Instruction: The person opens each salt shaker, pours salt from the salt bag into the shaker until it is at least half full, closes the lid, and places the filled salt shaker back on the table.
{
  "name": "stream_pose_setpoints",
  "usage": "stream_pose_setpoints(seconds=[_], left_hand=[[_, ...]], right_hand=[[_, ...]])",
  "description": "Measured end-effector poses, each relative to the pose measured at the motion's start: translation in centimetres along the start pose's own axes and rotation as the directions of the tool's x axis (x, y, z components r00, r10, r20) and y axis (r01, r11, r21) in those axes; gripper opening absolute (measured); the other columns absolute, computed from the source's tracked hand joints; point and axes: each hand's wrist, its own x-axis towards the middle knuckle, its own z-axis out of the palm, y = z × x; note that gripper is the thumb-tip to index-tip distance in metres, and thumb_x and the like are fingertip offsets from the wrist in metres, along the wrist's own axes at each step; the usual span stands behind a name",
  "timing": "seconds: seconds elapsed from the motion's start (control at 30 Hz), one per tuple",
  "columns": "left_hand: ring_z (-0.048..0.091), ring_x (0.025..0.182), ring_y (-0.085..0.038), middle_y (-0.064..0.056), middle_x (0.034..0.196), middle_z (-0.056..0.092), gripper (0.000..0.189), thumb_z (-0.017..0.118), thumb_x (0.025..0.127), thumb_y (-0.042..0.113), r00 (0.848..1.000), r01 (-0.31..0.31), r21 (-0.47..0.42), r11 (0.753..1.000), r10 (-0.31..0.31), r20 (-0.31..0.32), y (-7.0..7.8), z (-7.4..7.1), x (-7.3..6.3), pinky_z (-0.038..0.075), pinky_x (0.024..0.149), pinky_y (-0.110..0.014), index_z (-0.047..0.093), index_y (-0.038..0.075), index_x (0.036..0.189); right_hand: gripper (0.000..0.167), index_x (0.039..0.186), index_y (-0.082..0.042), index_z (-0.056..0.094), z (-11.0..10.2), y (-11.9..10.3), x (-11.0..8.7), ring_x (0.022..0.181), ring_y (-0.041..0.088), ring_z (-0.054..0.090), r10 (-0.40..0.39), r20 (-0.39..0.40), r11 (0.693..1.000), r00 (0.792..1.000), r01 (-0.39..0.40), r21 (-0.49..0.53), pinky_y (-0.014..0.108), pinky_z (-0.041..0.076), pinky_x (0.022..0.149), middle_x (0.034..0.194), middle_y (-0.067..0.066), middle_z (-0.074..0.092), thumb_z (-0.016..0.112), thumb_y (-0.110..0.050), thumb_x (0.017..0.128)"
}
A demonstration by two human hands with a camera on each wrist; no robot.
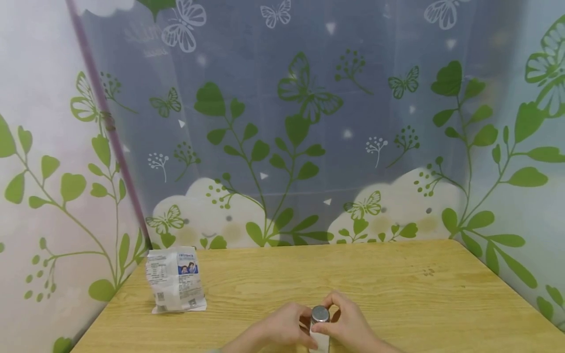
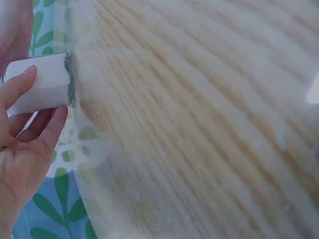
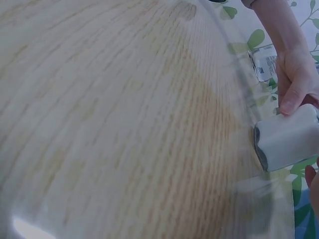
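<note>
A small glass shaker (image 1: 319, 340) filled with white powder stands upright on the table near its front edge. It has a round grey metal lid (image 1: 320, 314). My left hand (image 1: 284, 323) holds the shaker's body from the left, thumb on the near side and fingers on the other, as the left wrist view shows. From the right, my right hand (image 1: 348, 321) pinches around the lid with thumb and index finger. In the right wrist view the shaker (image 3: 286, 139) shows its thick clear base against the wood. Most right-hand fingers are hidden there.
A white printed packet (image 1: 176, 289) with a blue picture panel stands at the table's left side. Around the wooden table (image 1: 247, 274) hang curtains (image 1: 273, 147) patterned with green leaves and butterflies, close to its back and side edges.
</note>
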Motion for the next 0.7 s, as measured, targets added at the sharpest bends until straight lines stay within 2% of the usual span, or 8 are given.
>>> stream_pose_setpoints(seconds=[0.07, 0.13, 0.27, 0.33, 0.5, 0.7], left_hand=[[0.062, 0.079, -0.004, 0.003, 0.085, 0.068, 0.028, 0.075, 0.071, -0.003, 1.0, -0.005, 0.005, 1.0, 0.005, -0.006, 0.0, 0.0, 0.0, 0.049, 0.072, -0.017, 0.067, -0.001, 0.097], [0.062, 0.079, -0.003, 0.003, 0.084, 0.068, 0.029, 0.075, 0.07, -0.003, 1.0, -0.014, 0.009, 1.0, 0.014, -0.011, 0.0, 0.1, 0.0, 0.049, 0.071, -0.017, 0.067, -0.001, 0.098], [0.062, 0.078, -0.003, 0.003, 0.084, 0.067, 0.031, 0.075, 0.069, -0.005, 1.0, -0.017, 0.01, 1.0, 0.017, -0.017, -0.1, 0.0, 0.0, 0.049, 0.071, -0.017, 0.066, -0.003, 0.098], [0.062, 0.078, -0.004, 0.002, 0.085, 0.067, 0.031, 0.075, 0.069, -0.005, 1.0, -0.014, 0.011, 1.0, 0.014, -0.014, -0.1, 0.0, 0.0, 0.05, 0.071, -0.017, 0.066, -0.003, 0.099], [0.063, 0.079, -0.004, 0.002, 0.087, 0.068, 0.032, 0.075, 0.071, -0.004, 1.0, -0.012, 0.011, 1.0, 0.012, -0.002, -0.2, 0.0, 0.1, 0.05, 0.072, -0.017, 0.065, -0.003, 0.101], [0.063, 0.081, -0.004, 0.001, 0.089, 0.068, 0.034, 0.075, 0.072, -0.003, 1.0, -0.003, -0.001, 1.0, 0.003, 0.006, -0.2, -0.1, 0.1, 0.05, 0.072, -0.017, 0.065, -0.002, 0.104]], right_hand=[[0.037, 0.1, -0.003, 0.057, -0.2, 0.1, 0.0, 0.072, 0.007, 0.053, -0.002, 0.034, 1.0, 0.999, 0.002, 0.007, 0.025, 0.046, 0.06, 0.096, 0.003, 0.055, 0.078, -0.02, 0.074], [0.041, 0.108, 0.0, 0.058, -0.5, 0.4, 0.1, 0.082, 0.006, 0.052, -0.071, 0.056, 0.997, 0.996, 0.072, -0.002, 0.027, 0.048, 0.064, 0.096, 0.005, 0.057, 0.076, -0.017, 0.076], [0.04, 0.117, 0.005, 0.057, -0.9, 1.0, 0.2, 0.09, 0.004, 0.05, -0.228, 0.109, 0.974, 0.968, 0.227, 0.025, 0.029, 0.05, 0.067, 0.101, 0.006, 0.058, 0.069, -0.011, 0.083], [0.036, 0.117, 0.005, 0.058, -1.0, 1.2, 0.2, 0.09, 0.003, 0.051, -0.267, 0.126, 0.964, 0.955, 0.263, 0.05, 0.028, 0.05, 0.068, 0.102, 0.004, 0.058, 0.065, -0.009, 0.085], [0.032, 0.113, 0.007, 0.06, -1.0, 1.2, 0.2, 0.088, 0.005, 0.052, -0.297, 0.111, 0.954, 0.948, 0.29, 0.077, 0.028, 0.049, 0.07, 0.102, 0.004, 0.059, 0.065, -0.008, 0.085], [0.033, 0.109, 0.005, 0.064, -0.8, 1.1, -0.1, 0.089, 0.005, 0.053, -0.261, 0.044, 0.964, 0.964, 0.259, 0.061, 0.028, 0.047, 0.069, 0.1, 0.004, 0.062, 0.07, -0.011, 0.081]])
